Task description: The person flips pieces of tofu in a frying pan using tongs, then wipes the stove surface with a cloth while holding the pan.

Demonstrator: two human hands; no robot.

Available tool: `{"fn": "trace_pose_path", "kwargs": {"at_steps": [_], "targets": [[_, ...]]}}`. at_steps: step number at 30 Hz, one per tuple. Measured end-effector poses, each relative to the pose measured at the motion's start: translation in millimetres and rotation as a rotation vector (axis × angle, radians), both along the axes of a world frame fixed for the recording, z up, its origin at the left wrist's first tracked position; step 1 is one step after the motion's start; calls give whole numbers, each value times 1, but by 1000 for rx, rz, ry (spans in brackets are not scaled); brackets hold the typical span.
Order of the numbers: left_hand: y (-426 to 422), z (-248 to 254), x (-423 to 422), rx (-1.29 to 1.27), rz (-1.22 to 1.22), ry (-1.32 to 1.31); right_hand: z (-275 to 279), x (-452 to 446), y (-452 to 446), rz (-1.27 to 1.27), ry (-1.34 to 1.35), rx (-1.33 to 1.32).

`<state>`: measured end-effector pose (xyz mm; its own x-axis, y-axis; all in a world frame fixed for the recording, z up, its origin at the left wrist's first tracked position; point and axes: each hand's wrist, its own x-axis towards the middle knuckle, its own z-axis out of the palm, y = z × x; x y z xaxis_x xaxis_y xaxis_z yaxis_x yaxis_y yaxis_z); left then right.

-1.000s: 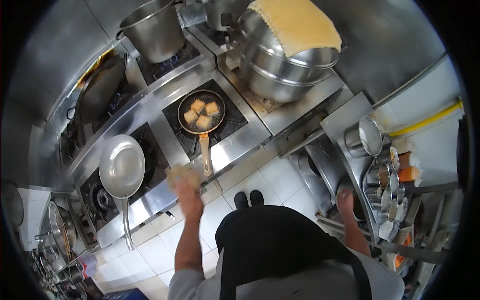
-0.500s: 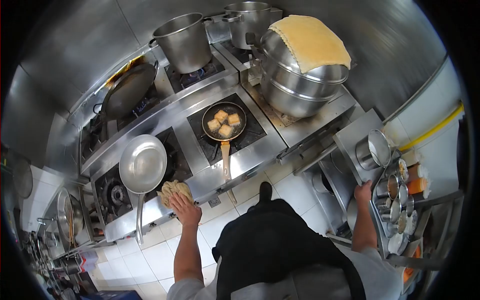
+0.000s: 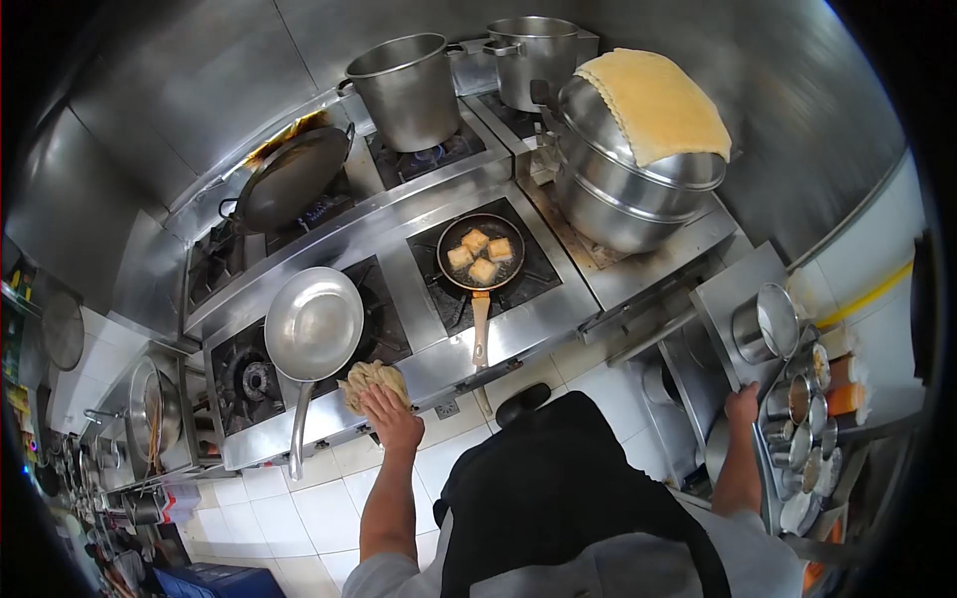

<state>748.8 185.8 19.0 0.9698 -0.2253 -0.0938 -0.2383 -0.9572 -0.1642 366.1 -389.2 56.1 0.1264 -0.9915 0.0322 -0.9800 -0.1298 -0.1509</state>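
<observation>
My left hand point(image 3: 393, 419) presses on a crumpled beige cloth point(image 3: 371, 385) at the front rim of the stove point(image 3: 449, 361), its fingers bent over the folds. Just left of the cloth, an empty silver frying pan point(image 3: 315, 321) rests on a burner, handle pointing toward me. Further right, a dark frying pan point(image 3: 450, 241) holds several golden-brown cubes point(image 3: 483, 270) in bubbling oil. My right hand point(image 3: 742, 403) grips the edge of a steel counter point(image 3: 720, 344) on the right, near a metal pot point(image 3: 766, 324); part of its fingers is hidden.
A dark wok point(image 3: 294, 179) and tall stockpots point(image 3: 414, 95) stand on the back burners, one flame showing blue. A large lidded steamer point(image 3: 623, 194) carries a folded yellow cloth point(image 3: 658, 105). Several seasoning containers point(image 3: 797, 439) line the right. A basin point(image 3: 155, 414) sits at left.
The view has shifted, so everything appears further right and mostly a little lower. My left hand stays on the cloth at the stove rim, and my right hand stays at the counter edge.
</observation>
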Motion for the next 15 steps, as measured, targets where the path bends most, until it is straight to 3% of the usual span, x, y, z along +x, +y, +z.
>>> {"fn": "trace_pose_path", "kwargs": {"at_steps": [5,15], "targets": [[2,-6,3,27,12,13,-15,-6,-9,61,-11,-96],[5,-17,7,2,-18,-42,-15,-12,-10,30,-20,-18]]}}
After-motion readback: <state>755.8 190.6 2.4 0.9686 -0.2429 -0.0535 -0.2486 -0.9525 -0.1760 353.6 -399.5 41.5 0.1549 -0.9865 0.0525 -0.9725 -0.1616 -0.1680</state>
